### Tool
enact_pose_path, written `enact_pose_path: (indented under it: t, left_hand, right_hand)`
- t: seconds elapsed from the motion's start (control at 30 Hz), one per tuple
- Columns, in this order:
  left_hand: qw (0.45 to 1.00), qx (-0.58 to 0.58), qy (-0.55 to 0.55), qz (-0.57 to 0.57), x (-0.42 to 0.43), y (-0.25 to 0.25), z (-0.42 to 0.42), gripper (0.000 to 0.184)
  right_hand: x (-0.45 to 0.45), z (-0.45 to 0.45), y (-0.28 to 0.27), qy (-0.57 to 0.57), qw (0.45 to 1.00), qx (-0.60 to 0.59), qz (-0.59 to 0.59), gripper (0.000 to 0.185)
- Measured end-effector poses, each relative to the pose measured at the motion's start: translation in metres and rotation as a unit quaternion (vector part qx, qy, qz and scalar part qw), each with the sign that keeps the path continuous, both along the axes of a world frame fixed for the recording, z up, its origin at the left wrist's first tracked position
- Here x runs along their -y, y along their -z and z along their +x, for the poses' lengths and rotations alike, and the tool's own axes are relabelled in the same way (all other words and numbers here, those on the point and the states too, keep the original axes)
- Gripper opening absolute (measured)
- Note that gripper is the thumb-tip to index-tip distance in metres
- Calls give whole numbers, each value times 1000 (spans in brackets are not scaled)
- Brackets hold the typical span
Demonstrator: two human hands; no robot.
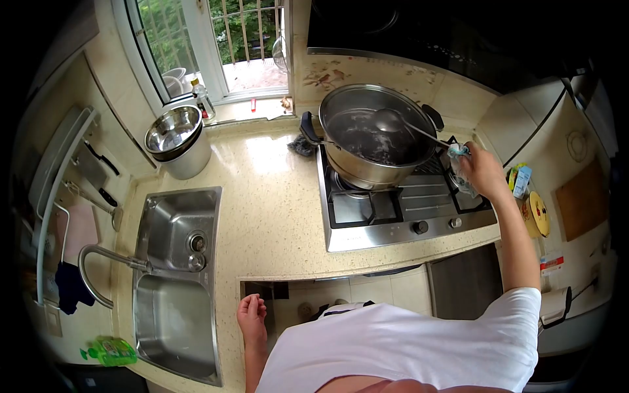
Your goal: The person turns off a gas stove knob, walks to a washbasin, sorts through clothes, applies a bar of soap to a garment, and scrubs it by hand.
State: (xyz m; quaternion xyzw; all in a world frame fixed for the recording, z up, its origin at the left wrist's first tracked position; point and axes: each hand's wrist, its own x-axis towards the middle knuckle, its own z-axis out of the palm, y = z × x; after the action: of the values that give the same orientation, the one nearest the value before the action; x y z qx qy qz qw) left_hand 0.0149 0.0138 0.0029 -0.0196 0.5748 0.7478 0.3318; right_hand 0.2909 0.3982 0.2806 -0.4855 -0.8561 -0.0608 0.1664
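Note:
A large steel pot (pixel 354 167) with black side handles stands on the gas stove (pixel 367 238), holding dark liquid with pale foam patches. A ladle (pixel 390 121) reaches into it, its bowl at the liquid and its handle slanting up over the right rim. My right hand (pixel 483 173) is closed around the handle's end. A crumpled white and blue cloth or wrap (pixel 462 171) shows at those fingers; whether I grip it too cannot be made out. Low by the counter's front edge, my left hand (pixel 252 317) hangs with curled fingers, nothing visible in them.
At left is a double sink (pixel 175 314) with a curved faucet (pixel 98 252). Nested metal bowls (pixel 174 134) and a bottle (pixel 202 98) stand near the window. A dark scrubber (pixel 301 145) lies left of the pot. Right of the stove sits a yellow container (pixel 537 215).

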Motion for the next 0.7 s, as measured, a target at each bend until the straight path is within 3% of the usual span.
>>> enact_pose_path:
  t: [0.1,0.33,0.53,0.7]
  left_hand:
    - [1000,5,-7,4,2,3,1,8]
    - [1000,11,-28,1,10,3,2,8]
    - [998,13,-60,-11,24,8,3,8]
    - [996,24,-86,-2,32,11,6,7]
  right_hand:
    - [-2,-15,-9,71,993,95,15,27]
    - [-27,-50,0,61,989,135,16,23]
    - [-49,-83,4,66,979,189,-45,25]
    - [-65,-110,-12,84,964,167,-189,30]
